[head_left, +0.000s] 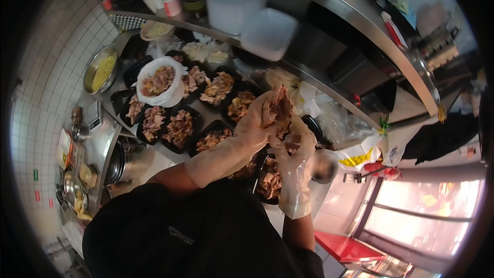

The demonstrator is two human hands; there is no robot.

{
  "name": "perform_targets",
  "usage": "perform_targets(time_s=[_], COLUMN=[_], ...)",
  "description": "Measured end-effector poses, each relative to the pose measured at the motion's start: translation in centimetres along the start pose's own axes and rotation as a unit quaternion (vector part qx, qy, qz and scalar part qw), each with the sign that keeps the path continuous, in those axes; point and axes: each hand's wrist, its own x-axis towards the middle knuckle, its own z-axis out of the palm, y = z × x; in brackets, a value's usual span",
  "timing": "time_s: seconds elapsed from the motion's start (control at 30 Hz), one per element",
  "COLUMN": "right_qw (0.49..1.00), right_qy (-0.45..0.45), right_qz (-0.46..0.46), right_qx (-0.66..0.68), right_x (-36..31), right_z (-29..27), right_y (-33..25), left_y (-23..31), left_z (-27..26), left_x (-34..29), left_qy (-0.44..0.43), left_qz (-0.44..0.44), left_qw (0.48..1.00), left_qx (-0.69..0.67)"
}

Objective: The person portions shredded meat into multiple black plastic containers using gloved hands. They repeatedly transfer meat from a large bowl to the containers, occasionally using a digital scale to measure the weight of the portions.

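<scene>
Meat (278,106) sits at the frame's centre, the left hand (256,119) curled around its upper part and the right hand (300,146) clasped around its lower end; slick-looking gloves (218,158) could let it slip, and a hard twist could drop it outside the trays (197,119) below

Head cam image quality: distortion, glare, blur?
Head view: fisheye bends the upper shelf edge into an arc, and the picture's corners go black; glare blows out the window at lower right; the round shape beside the right hand is too blurred to identify.
</scene>
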Motion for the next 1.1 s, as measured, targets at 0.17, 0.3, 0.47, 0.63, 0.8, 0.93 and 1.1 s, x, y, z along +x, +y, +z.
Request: perform_targets(time_s=[0.17, 0.3, 0.47, 0.63, 0.8, 0.93, 1.1], right_qw=[0.992, 0.985, 0.978, 0.947, 0.868, 0.917, 0.950], right_qy=[-0.093, -0.168, -0.130, -0.194, -0.148, -0.130, -0.309], right_qz=[-0.073, -0.021, -0.155, 0.025, 0.060, 0.036, -0.026], right_qx=[-0.051, 0.017, -0.049, 0.254, 0.471, 0.375, 0.045], right_x=[2.5, 2.7, 3.1, 1.5, 1.7, 3.5, 6.6], right_z=[4.1, 10.2, 17.2, 24.8, 30.1, 32.9, 36.1], right_y=[-3.4, -5.7, -10.1, -14.9, -15.9, -16.9, -15.4], left_y=[3.1, 7.0, 9.7, 9.9, 10.7, 7.6, 9.3], left_z=[-6.4, -11.7, -18.4, -25.4, -30.3, -35.1, -36.9], left_x=[-0.3, -1.8, -3.2, -4.3, -4.6, -5.0, -3.8], left_qy=[0.045, 0.145, 0.219, 0.282, 0.364, 0.455, 0.491], left_qz=[0.032, 0.023, -0.009, 0.009, -0.055, -0.021, -0.029], left_qw=[0.997, 0.985, 0.975, 0.931, 0.904, 0.879, 0.848], left_qx=[-0.045, 0.091, 0.036, -0.233, -0.219, -0.139, -0.199])
